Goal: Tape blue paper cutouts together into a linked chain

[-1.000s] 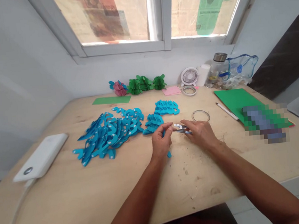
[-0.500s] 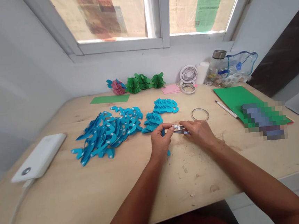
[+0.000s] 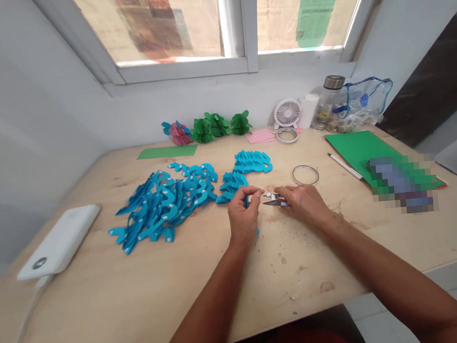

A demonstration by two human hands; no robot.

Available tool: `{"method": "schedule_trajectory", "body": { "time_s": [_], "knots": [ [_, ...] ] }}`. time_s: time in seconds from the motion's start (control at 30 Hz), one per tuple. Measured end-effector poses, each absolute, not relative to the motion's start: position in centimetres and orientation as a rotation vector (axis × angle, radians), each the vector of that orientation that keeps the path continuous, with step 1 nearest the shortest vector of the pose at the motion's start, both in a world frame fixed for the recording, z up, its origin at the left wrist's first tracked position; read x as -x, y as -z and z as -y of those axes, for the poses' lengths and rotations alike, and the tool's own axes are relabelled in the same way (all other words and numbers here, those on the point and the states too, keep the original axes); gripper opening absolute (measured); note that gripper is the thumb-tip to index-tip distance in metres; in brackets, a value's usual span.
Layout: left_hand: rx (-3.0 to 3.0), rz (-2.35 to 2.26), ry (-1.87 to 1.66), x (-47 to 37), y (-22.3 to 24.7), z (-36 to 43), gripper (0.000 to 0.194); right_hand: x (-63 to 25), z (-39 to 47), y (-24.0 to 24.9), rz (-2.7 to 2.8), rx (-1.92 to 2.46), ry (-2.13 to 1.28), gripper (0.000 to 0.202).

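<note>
My left hand (image 3: 243,213) is closed around a blue paper piece (image 3: 246,201), most of it hidden by the fingers; a bit of blue shows below the hand too. Small scissors (image 3: 275,203) are gripped in my right hand (image 3: 301,202), blades parted and pointing left at my left fingertips. Small white bits (image 3: 271,195) lie on or by the upper blade. Folded blue paper shapes (image 3: 233,185) sit just behind my left hand, with another blue stack (image 3: 251,161) further back. To the left spreads a large pile of blue cutouts (image 3: 167,203) dotted with white squares.
A tape ring (image 3: 305,175) lies behind my right hand. Green sheets (image 3: 356,147), a pen (image 3: 345,166) and a blurred object are at right. A white power bank (image 3: 60,240) is at left. Along the wall stand green paper figures (image 3: 217,125), a fan (image 3: 287,114) and a bottle (image 3: 328,103).
My left hand has drawn slightly left, away from the scissors, and a gap now shows between its fingertips and the blades. The scissors' blades are more exposed and look wider apart.
</note>
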State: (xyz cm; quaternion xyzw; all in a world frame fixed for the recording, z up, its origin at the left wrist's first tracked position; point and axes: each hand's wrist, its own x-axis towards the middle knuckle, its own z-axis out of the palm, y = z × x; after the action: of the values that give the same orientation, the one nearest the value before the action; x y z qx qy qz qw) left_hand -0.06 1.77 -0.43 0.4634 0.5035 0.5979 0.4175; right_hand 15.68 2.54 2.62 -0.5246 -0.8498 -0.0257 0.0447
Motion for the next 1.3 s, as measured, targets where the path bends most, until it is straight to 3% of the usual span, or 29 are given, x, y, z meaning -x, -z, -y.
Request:
{"method": "schedule_trajectory", "body": {
  "time_s": [0.27, 1.3],
  "knots": [
    [-1.291, -1.202, -1.468, 0.0, 0.2, -1.6, 0.034, -15.5, -2.5, -2.9, 2.647, 1.593, 0.065, 0.026],
    [-1.547, -1.283, -1.487, -0.2, -0.2, -0.7, 0.037, -15.3, -2.3, -3.3, 2.676, 1.630, 0.016, 0.024]
  ]
}}
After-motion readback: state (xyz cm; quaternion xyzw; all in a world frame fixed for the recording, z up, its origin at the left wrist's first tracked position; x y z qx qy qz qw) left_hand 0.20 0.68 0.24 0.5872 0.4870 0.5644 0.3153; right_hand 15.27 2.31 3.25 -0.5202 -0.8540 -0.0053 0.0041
